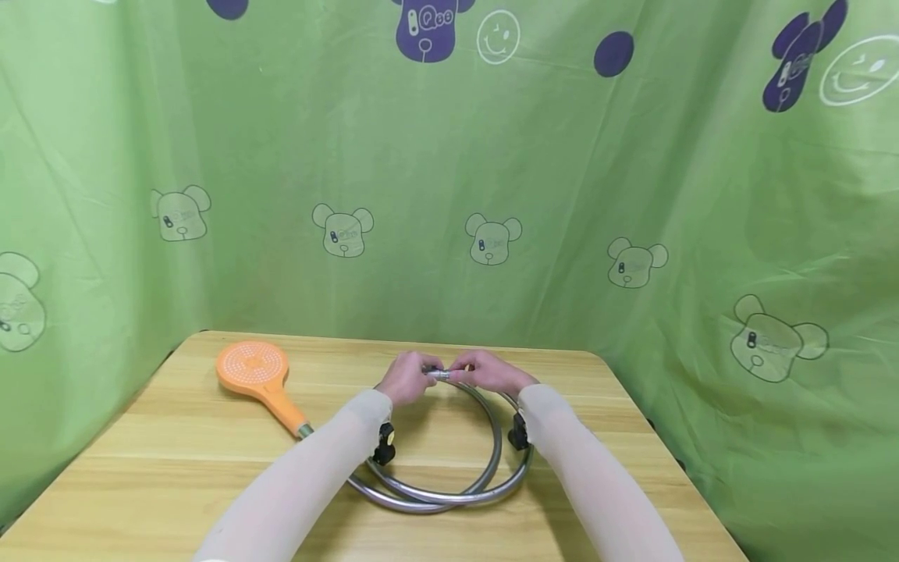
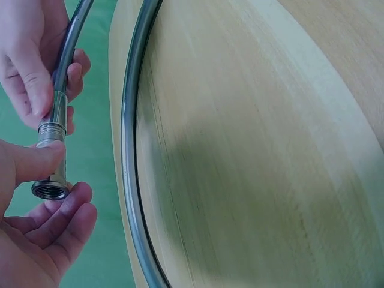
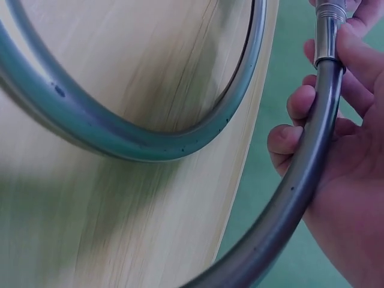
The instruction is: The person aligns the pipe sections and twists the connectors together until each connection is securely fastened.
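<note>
A silver shower hose (image 1: pixel 494 460) lies in loops on the wooden table, and one end is raised between the two hands. My left hand (image 1: pixel 407 378) pinches the metal connector (image 1: pixel 438 375) at that end between thumb and fingers. In the left wrist view the connector's open mouth (image 2: pixel 50 190) shows inner threads, and a ribbed band shows above the thumb. My right hand (image 1: pixel 493 372) grips the hose just behind the connector; in the right wrist view its fingers (image 3: pixel 300 103) curl round the tube. An orange shower head (image 1: pixel 253 365) lies face up at the left, joined to the hose's other end.
The wooden table (image 1: pixel 211 460) has its far edge just beyond the hands. Green curtains (image 1: pixel 421 297) with printed bear heads hang behind it and on both sides. Dark wrist devices (image 1: pixel 384 445) sit under both forearms, close to the hose loops.
</note>
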`<state>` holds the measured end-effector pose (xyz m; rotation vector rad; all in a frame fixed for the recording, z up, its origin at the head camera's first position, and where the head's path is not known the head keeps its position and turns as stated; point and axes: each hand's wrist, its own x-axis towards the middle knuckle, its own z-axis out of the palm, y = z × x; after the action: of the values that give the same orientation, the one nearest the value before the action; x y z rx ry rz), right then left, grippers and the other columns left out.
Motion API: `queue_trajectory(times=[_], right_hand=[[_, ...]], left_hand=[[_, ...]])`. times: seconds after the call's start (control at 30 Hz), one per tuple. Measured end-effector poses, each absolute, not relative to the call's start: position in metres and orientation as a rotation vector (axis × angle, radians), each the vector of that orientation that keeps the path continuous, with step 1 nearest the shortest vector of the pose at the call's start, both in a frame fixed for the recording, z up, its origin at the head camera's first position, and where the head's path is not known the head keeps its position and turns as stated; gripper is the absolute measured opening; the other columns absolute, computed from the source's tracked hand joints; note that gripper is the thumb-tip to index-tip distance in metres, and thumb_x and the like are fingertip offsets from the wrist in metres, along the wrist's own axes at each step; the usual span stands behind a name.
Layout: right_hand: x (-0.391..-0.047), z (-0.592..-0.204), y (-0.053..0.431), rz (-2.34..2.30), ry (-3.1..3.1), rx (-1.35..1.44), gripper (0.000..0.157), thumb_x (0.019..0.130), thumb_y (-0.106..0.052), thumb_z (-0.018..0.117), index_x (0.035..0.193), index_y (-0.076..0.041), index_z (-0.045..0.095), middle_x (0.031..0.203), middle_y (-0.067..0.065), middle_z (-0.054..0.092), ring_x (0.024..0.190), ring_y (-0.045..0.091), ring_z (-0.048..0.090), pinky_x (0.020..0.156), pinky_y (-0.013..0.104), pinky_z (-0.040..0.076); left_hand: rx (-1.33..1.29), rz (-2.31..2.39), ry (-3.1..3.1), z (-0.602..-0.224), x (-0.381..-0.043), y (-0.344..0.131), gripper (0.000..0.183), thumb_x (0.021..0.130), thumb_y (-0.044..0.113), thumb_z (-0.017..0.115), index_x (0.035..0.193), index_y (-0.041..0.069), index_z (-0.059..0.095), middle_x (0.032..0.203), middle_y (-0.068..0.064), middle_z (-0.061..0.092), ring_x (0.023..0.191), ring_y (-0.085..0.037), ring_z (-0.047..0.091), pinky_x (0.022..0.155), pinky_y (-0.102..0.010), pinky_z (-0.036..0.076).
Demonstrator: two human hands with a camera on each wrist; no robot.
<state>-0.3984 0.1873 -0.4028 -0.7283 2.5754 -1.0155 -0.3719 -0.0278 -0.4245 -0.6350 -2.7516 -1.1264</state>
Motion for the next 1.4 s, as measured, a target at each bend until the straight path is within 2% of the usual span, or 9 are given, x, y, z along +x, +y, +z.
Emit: queue_trajectory(times=[0.13, 0.37, 0.5, 0.63, 0.77, 0.9, 1.03, 1.2, 1.4], right_hand=[[-0.3979, -0.4033, 0.1872, -1.011, 2.576, -0.713, 0.023, 0.099, -0.032, 0.065, 0.110, -0.014, 0.076, 0.106, 0.012, 0.067, 0.087, 0.025, 0.057, 0.073, 0.031, 0.045], [-0.3979, -0.4072, 0.1858, -1.087, 2.584, -0.769, 0.017, 0.091, -0.017, 0.074, 0.104, -0.009, 0.067, 0.099, 0.006, 0.062, 0.091, 0.026, 0.054, 0.076, 0.030, 0.043], [-0.3973, -0.4070, 0.1856, -1.062, 2.594, -0.764, 0.016, 0.094, -0.023, 0.072, 0.103, -0.011, 0.069, 0.100, 0.005, 0.063, 0.092, 0.024, 0.053, 0.076, 0.031, 0.042], [-0.3972, -0.4050, 0.1852, -0.998, 2.596, -0.750, 0.022, 0.097, -0.031, 0.068, 0.106, -0.012, 0.071, 0.101, 0.009, 0.063, 0.088, 0.021, 0.052, 0.075, 0.033, 0.042], [-0.3981, -0.4042, 0.1840, -0.958, 2.614, -0.763, 0.025, 0.098, -0.033, 0.066, 0.110, -0.012, 0.072, 0.100, 0.010, 0.065, 0.086, 0.024, 0.055, 0.072, 0.032, 0.043], [-0.3982, -0.4055, 0.1824, -1.008, 2.621, -0.770, 0.019, 0.093, -0.024, 0.073, 0.107, -0.011, 0.069, 0.100, 0.006, 0.065, 0.090, 0.025, 0.057, 0.074, 0.030, 0.045], [-0.3969, -0.4047, 0.1822, -1.058, 2.621, -0.769, 0.015, 0.089, -0.016, 0.076, 0.101, -0.010, 0.067, 0.097, 0.005, 0.063, 0.087, 0.023, 0.054, 0.073, 0.030, 0.044], [-0.3979, -0.4052, 0.1844, -1.027, 2.624, -0.784, 0.014, 0.093, -0.022, 0.073, 0.102, -0.012, 0.070, 0.098, 0.005, 0.064, 0.087, 0.022, 0.053, 0.073, 0.031, 0.043], [-0.3980, -0.4040, 0.1865, -0.940, 2.622, -0.776, 0.023, 0.098, -0.032, 0.065, 0.108, -0.013, 0.074, 0.102, 0.009, 0.066, 0.082, 0.019, 0.054, 0.070, 0.030, 0.044]], left_hand=[[-0.651, -1.123, -2.755, -0.4260, -0.3727, -0.0275, 0.021, 0.088, 0.007, 0.075, 0.105, 0.020, 0.078, 0.099, -0.001, 0.075, 0.085, -0.016, 0.061, 0.075, -0.031, 0.051], [-0.657, -1.115, -2.737, -0.4269, -0.3740, -0.0276, 0.023, 0.087, 0.007, 0.076, 0.105, 0.021, 0.078, 0.096, 0.000, 0.075, 0.083, -0.015, 0.061, 0.074, -0.031, 0.051], [-0.656, -1.109, -2.727, -0.4269, -0.3736, -0.0281, 0.024, 0.087, 0.007, 0.076, 0.106, 0.021, 0.078, 0.098, -0.001, 0.075, 0.086, -0.016, 0.062, 0.077, -0.033, 0.053], [-0.650, -1.100, -2.731, -0.4267, -0.3731, -0.0287, 0.023, 0.087, 0.008, 0.076, 0.106, 0.021, 0.078, 0.100, -0.001, 0.075, 0.089, -0.017, 0.063, 0.079, -0.034, 0.053], [-0.630, -1.128, -2.757, -0.4245, -0.3720, -0.0297, 0.022, 0.088, 0.007, 0.075, 0.105, 0.021, 0.078, 0.101, 0.000, 0.075, 0.089, -0.016, 0.062, 0.078, -0.033, 0.053], [-0.603, -1.167, -2.771, -0.4215, -0.3704, -0.0305, 0.023, 0.087, 0.006, 0.075, 0.105, 0.021, 0.078, 0.103, -0.001, 0.074, 0.086, -0.015, 0.061, 0.077, -0.032, 0.052], [-0.594, -1.178, -2.768, -0.4212, -0.3704, -0.0302, 0.023, 0.087, 0.006, 0.075, 0.104, 0.021, 0.078, 0.103, -0.002, 0.075, 0.085, -0.015, 0.061, 0.075, -0.030, 0.052], [-0.593, -1.174, -2.755, -0.4232, -0.3710, -0.0293, 0.025, 0.086, 0.005, 0.076, 0.106, 0.020, 0.078, 0.104, -0.002, 0.075, 0.090, -0.016, 0.064, 0.079, -0.032, 0.054], [-0.603, -1.134, -2.734, -0.4259, -0.3720, -0.0276, 0.024, 0.086, 0.005, 0.076, 0.104, 0.020, 0.078, 0.101, -0.001, 0.075, 0.088, -0.015, 0.063, 0.076, -0.031, 0.054]])
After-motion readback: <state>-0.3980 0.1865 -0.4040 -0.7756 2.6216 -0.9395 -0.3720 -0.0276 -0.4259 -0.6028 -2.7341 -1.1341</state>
